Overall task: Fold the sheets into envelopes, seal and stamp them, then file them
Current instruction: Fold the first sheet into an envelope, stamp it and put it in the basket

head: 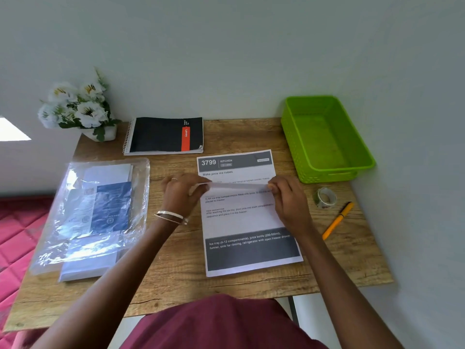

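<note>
Soft daylight, even, fairly bright. Bright white patch (12,129) at far left edge, blown out. Strong glare on plastic bag (93,212) at left, white streaks hide what is inside. Faint shadows under hands, on paper (246,220). Wall (226,46) looks grey-green, no hard shadows. Wide lens bends desk (181,268) edges, corners stretch out. Small print on paper blurry. Fingertips a bit smeared. Tape (325,197) fuzzy.
</note>
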Motion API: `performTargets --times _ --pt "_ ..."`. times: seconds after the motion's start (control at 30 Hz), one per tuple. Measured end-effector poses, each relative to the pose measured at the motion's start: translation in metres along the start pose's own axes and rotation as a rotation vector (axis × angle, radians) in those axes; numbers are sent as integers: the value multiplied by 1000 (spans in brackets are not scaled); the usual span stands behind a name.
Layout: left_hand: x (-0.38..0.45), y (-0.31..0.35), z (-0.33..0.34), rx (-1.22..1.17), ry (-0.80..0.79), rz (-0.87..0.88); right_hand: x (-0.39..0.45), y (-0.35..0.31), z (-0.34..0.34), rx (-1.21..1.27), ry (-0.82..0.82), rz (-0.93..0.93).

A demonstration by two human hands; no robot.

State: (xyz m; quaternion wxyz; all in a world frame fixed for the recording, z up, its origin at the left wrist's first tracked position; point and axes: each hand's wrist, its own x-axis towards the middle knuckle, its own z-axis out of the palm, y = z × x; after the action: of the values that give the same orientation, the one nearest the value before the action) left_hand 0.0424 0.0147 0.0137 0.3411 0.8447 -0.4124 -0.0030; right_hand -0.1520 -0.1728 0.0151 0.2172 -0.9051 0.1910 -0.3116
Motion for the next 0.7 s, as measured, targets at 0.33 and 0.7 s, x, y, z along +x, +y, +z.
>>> performTargets --times 0.33,0.7 --pt "-29 29 -8 -950 106 -732 -4 -17 -5 667 110 688" --pt "-64 21 11 -55 -113 -323 -20 -22 14 58 -75 546"
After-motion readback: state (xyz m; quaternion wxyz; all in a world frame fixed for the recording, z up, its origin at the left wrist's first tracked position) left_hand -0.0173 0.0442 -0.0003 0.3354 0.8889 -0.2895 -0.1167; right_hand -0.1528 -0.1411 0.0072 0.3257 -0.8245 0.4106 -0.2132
